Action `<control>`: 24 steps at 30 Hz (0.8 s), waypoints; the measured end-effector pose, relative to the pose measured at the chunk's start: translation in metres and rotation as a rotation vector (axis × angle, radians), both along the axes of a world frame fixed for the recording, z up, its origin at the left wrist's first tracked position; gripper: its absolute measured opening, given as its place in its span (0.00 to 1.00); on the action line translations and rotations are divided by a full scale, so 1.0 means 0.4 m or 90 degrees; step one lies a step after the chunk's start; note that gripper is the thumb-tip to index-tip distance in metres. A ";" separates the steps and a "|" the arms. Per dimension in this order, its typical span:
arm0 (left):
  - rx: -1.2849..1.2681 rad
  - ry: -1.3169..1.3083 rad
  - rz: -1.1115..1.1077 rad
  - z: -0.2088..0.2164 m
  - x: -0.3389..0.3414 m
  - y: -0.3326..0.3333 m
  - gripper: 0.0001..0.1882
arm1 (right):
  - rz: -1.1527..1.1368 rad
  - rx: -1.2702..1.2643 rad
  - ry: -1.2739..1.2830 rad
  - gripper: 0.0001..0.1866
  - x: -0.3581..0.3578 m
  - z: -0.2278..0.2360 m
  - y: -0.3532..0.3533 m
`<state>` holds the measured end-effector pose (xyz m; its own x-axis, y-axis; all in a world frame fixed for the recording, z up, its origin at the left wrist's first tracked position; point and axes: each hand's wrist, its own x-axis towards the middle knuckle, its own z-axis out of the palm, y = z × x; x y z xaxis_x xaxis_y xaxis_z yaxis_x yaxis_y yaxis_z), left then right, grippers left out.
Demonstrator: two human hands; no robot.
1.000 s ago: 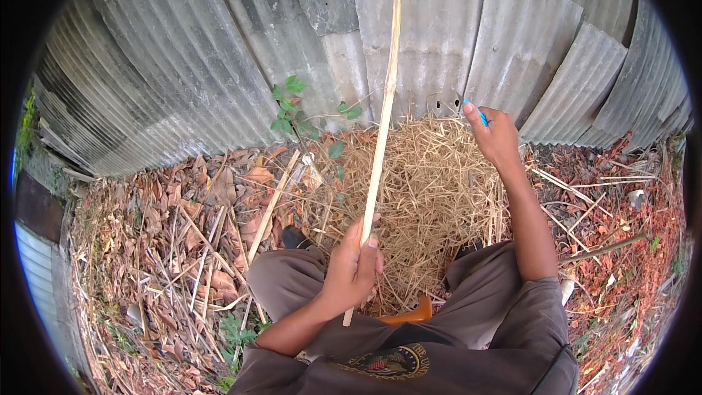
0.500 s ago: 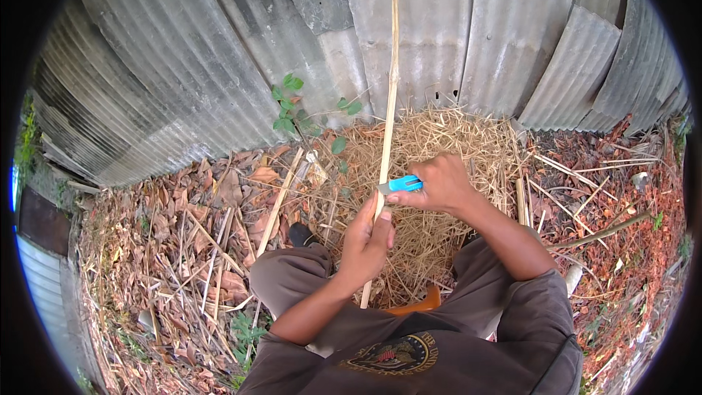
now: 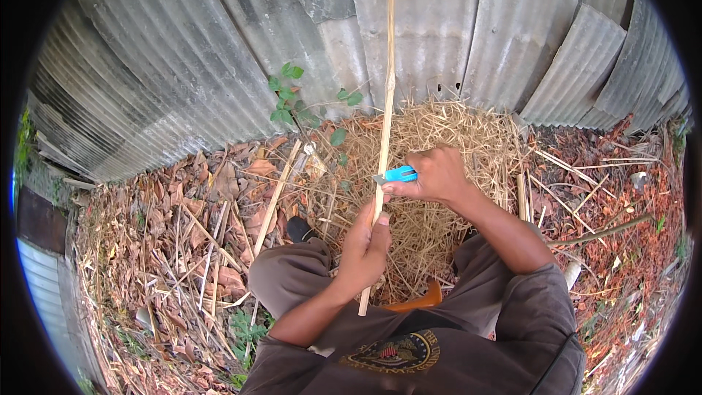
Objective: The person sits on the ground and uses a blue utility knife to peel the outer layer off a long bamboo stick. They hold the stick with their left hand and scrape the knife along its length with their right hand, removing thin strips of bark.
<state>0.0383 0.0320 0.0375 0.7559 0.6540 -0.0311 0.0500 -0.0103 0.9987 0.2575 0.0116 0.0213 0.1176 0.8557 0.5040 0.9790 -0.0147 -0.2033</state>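
Note:
A long, pale split strip of wood, bamboo-like (image 3: 388, 95), runs upright through the middle of the view. Its far end reaches up in front of the metal fence, and its near end lies by my lap. My left hand (image 3: 365, 252) is wrapped round the lower part of the strip. In my right hand (image 3: 439, 173) is a blue utility knife (image 3: 400, 174), its short metal blade against the strip just above my left fingers. Both hands are closed. Beneath them lies a heap of straw-coloured shavings (image 3: 431, 249).
A corrugated metal fence (image 3: 417, 29) stands ahead. Dry leaves (image 3: 227, 190) and loose strips cover the ground on the left. A leafy green plant (image 3: 284, 95) grows by the fence. An orange object (image 3: 424, 298) shows between my legs; a branch (image 3: 607, 232) lies at right.
The strip's far end has come lower in view and its near end sits slightly nearer me. My right hand and the knife have shifted a little up and left.

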 end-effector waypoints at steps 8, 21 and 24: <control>0.103 0.074 -0.044 -0.019 -0.016 -0.019 0.20 | -0.109 -0.048 0.027 0.43 0.079 0.002 0.022; 0.225 0.142 -0.059 -0.035 -0.027 -0.044 0.22 | -0.097 0.025 -0.061 0.43 0.165 -0.022 0.024; 0.231 0.132 -0.071 -0.061 -0.030 -0.053 0.22 | -0.129 0.045 -0.095 0.43 0.233 -0.045 0.032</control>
